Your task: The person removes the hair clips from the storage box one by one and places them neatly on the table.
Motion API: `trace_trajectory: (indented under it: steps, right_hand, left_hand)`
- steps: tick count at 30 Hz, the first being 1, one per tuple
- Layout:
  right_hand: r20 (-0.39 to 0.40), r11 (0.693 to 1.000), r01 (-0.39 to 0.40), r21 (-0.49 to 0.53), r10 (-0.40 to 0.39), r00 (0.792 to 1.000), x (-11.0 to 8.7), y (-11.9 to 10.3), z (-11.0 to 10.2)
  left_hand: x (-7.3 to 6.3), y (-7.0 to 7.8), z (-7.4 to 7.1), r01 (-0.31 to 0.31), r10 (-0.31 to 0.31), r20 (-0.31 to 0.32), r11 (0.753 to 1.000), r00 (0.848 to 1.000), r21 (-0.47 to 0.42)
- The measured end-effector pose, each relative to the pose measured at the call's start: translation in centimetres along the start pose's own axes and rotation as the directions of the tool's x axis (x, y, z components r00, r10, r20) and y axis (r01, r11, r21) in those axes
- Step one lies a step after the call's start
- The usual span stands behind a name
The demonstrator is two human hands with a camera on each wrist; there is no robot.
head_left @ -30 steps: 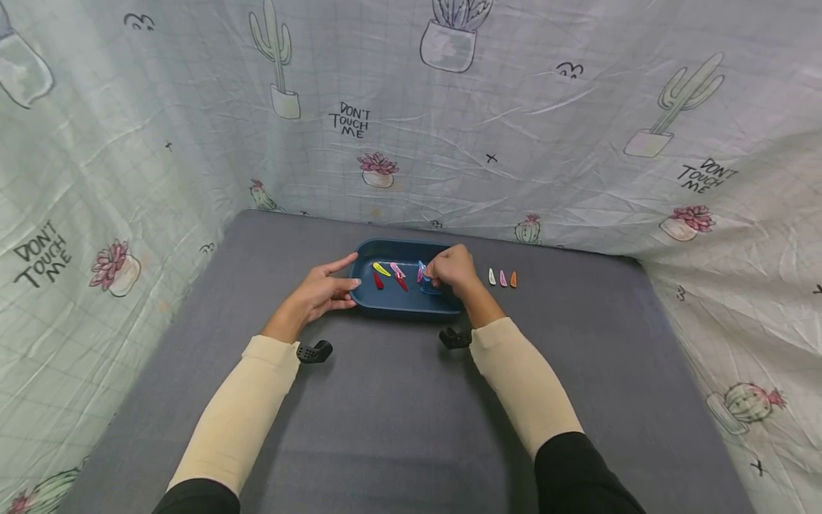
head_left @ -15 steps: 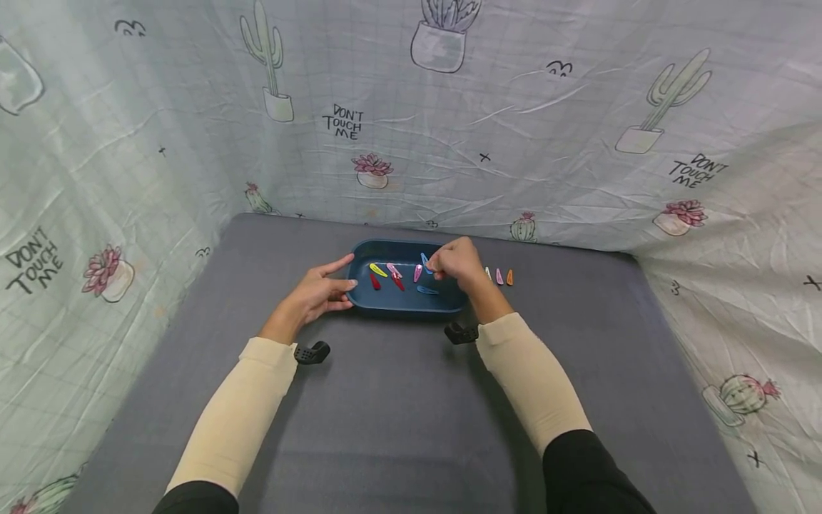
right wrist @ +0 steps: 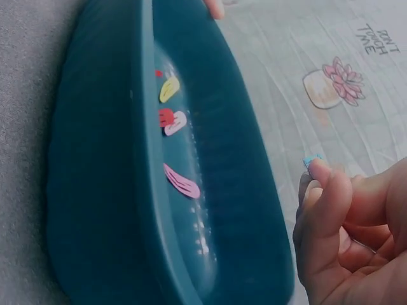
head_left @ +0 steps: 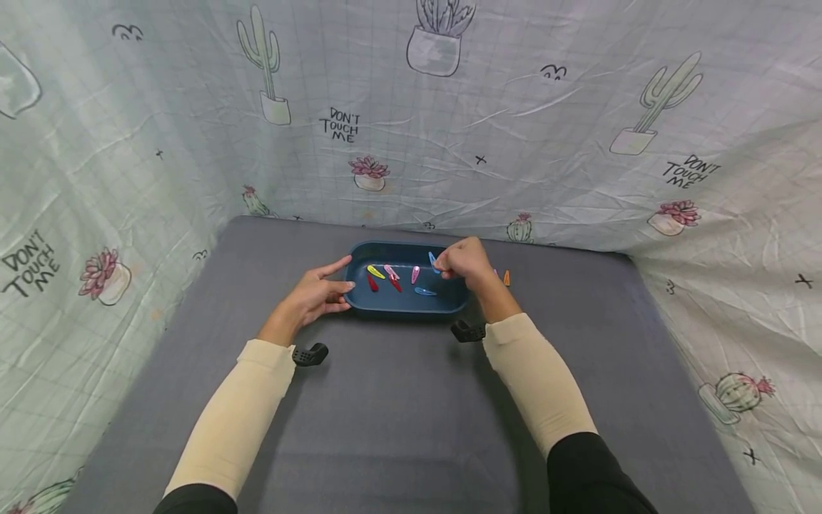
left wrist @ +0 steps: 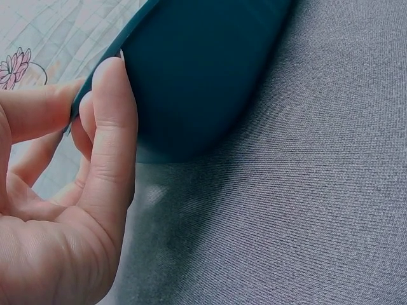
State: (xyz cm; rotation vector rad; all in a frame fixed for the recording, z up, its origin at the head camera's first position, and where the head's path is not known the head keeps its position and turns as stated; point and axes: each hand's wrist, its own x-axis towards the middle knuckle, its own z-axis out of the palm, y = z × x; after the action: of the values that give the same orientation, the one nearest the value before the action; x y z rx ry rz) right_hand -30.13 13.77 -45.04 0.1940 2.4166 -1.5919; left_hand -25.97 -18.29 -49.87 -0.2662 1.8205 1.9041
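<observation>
Your left hand [head_left: 317, 293] grips the left end of the blue tray [head_left: 411, 312] between thumb and fingers; the fingers of your right hand [head_left: 465, 261] pinch a blue hair clip [head_left: 433, 260], raised over the tray's right end. Inside lie a yellow clip [head_left: 376, 272], a second blue clip [head_left: 424, 291], reds and pinks; an orange clip [head_left: 507, 278] rests on the grey surface [head_left: 385, 407], right of the tray

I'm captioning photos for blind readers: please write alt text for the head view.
A person's right hand pinches a blue clip at a dark blue tray, whose left end the left hand holds. Six other clips, yellow, red, pink and blue, lie inside. An orange clip lies on the gray table to its right.
</observation>
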Motion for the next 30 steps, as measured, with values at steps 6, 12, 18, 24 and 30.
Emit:
trace_trajectory:
  steps: [6,12,18,24,30]
  right_hand:
    - [-0.007,0.999,-0.017,0.032,0.017,1.0,-0.1,0.0,-0.8]
    - [-0.017,0.997,-0.027,0.065,0.029,0.999,-0.3,-0.1,-1.7]
    - [-0.034,0.994,-0.053,0.096,0.057,0.998,-0.3,-0.2,-2.5]
    - [-0.045,0.996,-0.061,0.07,0.064,0.997,-0.6,0.0,-3.4]
    - [-0.054,0.992,-0.048,0.116,0.054,0.997,-0.7,0.4,-4.2]
  left_hand:
    - [-0.1,0.0,0.0,-0.005,0.005,-0.003,1.0,1.0,0.001]
    - [-0.2,0.1,0.1,-0.002,0.002,-0.007,1.0,1.0,0.001]
    - [-0.1,0.1,0.2,0.002,-0.002,-0.007,1.0,1.0,0.002]
    - [-0.1,0.1,0.1,-0.009,0.009,-0.004,1.0,1.0,-0.002]
    - [-0.1,0.0,0.2,-0.009,0.009,-0.01,1.0,1.0,-0.003]
